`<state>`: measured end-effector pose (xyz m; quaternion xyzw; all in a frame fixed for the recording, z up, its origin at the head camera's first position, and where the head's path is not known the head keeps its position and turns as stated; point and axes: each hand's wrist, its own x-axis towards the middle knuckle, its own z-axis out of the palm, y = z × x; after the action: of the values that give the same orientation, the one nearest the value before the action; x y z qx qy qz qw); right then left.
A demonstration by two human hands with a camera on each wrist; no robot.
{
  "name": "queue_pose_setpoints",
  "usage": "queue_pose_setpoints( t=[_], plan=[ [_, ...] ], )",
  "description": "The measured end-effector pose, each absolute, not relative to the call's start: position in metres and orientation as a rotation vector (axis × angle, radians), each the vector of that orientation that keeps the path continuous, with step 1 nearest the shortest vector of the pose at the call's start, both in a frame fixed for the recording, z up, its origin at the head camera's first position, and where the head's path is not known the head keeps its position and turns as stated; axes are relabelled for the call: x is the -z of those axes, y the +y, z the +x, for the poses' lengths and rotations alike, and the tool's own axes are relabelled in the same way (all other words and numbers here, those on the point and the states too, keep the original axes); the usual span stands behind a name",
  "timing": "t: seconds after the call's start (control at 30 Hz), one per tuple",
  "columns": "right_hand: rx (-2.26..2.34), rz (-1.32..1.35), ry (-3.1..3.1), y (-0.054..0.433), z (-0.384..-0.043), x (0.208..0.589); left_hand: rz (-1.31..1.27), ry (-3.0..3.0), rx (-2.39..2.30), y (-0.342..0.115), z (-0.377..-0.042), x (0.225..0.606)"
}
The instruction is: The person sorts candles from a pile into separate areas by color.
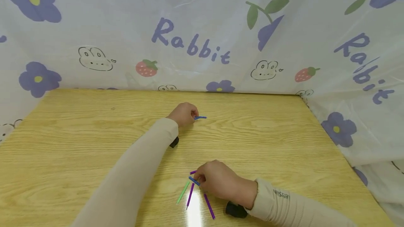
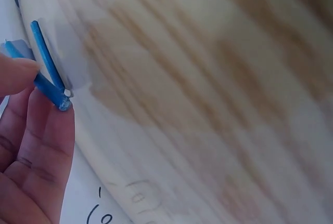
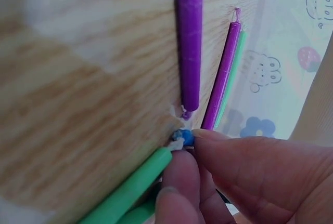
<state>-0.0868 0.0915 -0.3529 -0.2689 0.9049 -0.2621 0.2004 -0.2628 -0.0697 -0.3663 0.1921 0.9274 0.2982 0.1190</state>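
With its thumb and fingers my left hand (image 1: pixel 184 115) pinches a thin blue candle (image 2: pixel 48 88) at the far middle of the table. A second blue candle (image 2: pixel 48 57) lies close beside it in the left wrist view. My right hand (image 1: pixel 217 181), nearer the front, pinches another blue candle (image 1: pixel 194 180); the right wrist view shows only its end (image 3: pixel 183 137) between thumb and finger. Around that hand lie a green candle (image 1: pixel 183 192) and several purple ones: one (image 1: pixel 190 196) beside the green, one (image 1: pixel 209 206) below the hand, one (image 1: pixel 193 172) partly hidden by the fingers.
The wood-grain table (image 1: pixel 268 132) runs back to a white printed sheet (image 1: pixel 195 2) with flowers and lettering, which also hangs along the right side. More green candles (image 3: pixel 130 187) show close to the right fingers. A black wrist device (image 1: pixel 236 209) sits under the right wrist.
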Motion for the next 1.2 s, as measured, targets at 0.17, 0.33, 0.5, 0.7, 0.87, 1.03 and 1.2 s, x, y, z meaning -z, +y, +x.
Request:
queue_pose_setpoints(
  t=[0.17,0.33,0.5,0.7,0.87,1.03,1.2],
  plan=[
    [0.739,-0.748,2.533,0.0912,-0.0865,0.3526,0.551,2.703,-0.867,-0.0706,-0.2651,0.3684],
    [0.739,-0.741,2.529,0.0915,-0.0861,0.3531,0.542,2.715,-0.849,-0.0707,-0.266,0.3693],
    [0.737,-0.747,2.533,0.0921,-0.0865,0.3541,0.549,2.711,-0.833,-0.0695,-0.2651,0.3684],
    [0.738,-0.761,2.537,0.0922,-0.0871,0.3546,0.554,2.723,-0.789,-0.0685,-0.2663,0.3699],
    [0.721,-0.777,2.548,0.0916,-0.0871,0.3539,0.546,2.723,-0.765,-0.0673,-0.2686,0.3707],
    [0.716,-0.772,2.544,0.0915,-0.0868,0.3533,0.539,2.715,-0.749,-0.066,-0.2711,0.3725],
    [0.708,-0.772,2.549,0.0915,-0.0869,0.3539,0.537,2.724,-0.723,-0.0643,-0.2727,0.3739]
  ],
)
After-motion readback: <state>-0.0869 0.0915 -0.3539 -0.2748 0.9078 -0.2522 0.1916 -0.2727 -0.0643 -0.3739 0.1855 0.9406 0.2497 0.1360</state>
